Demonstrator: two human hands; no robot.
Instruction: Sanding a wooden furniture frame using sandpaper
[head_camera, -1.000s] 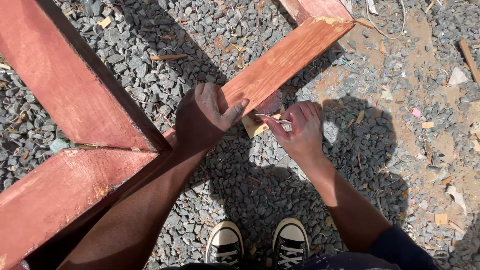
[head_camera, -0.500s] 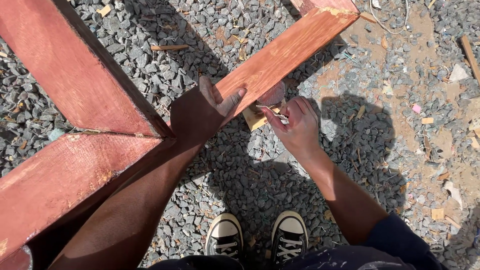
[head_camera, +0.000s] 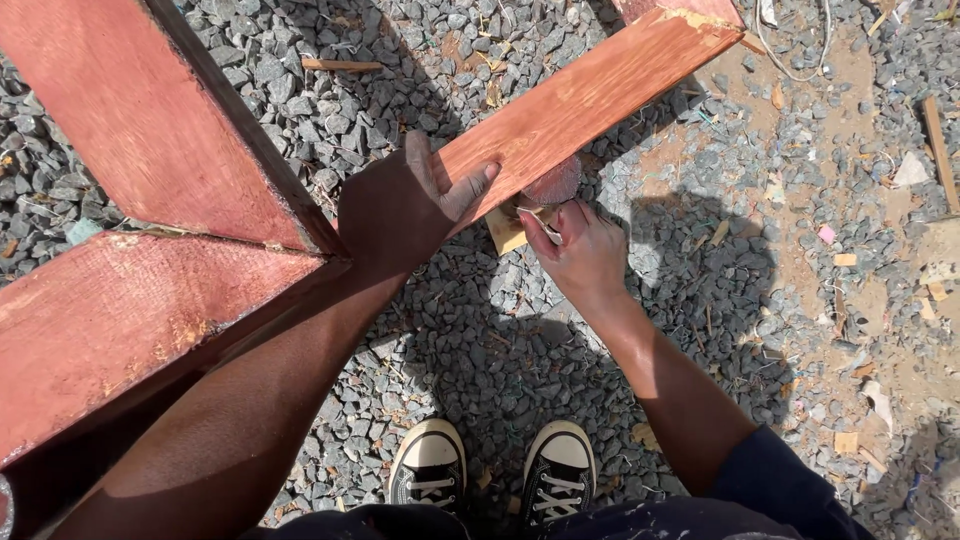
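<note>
My left hand (head_camera: 405, 205) rests flat on a long reddish-brown wooden plank (head_camera: 590, 95), fingers spread, pressing on its near part. My right hand (head_camera: 577, 250) is closed around a small metal tool (head_camera: 545, 228), its tip just below the plank's edge. A round reddish piece (head_camera: 553, 183) sits under the plank beside that hand, above a small pale wooden block (head_camera: 505, 232). Two wider red boards (head_camera: 140, 140) (head_camera: 130, 310) meet the plank at my left wrist.
Grey gravel (head_camera: 480, 350) covers the ground, with bare sandy earth (head_camera: 850, 120) at the right strewn with wood chips. A thin cord (head_camera: 790, 65) lies at the top right. My two black-and-white shoes (head_camera: 495, 475) stand at the bottom.
My right hand has moved up and closer to the plank's edge, curling tighter on the tool. My left hand slid slightly up the plank. The view has shifted a little.
</note>
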